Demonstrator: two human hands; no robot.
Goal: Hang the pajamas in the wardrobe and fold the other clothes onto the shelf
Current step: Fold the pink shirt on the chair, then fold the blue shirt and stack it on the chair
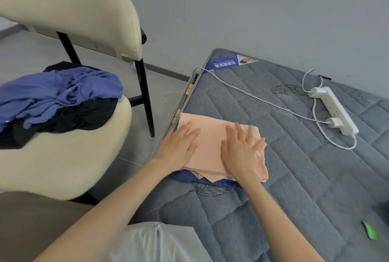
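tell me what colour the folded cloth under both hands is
Peach pink folded cloth, seen in the head view, lying on a dark blue garment.

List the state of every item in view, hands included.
peach garment: folded, lying flat on a blue garment on the mattress
left hand: flat on peach garment
right hand: flat on peach garment
blue and black clothes: unfolded heap on chair
power strip: two chargers plugged in

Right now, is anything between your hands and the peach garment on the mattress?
Nothing visible. Both the left hand and right hand press flat on the peach garment, which lies atop a blue garment on the mattress. The shelf is out of view.
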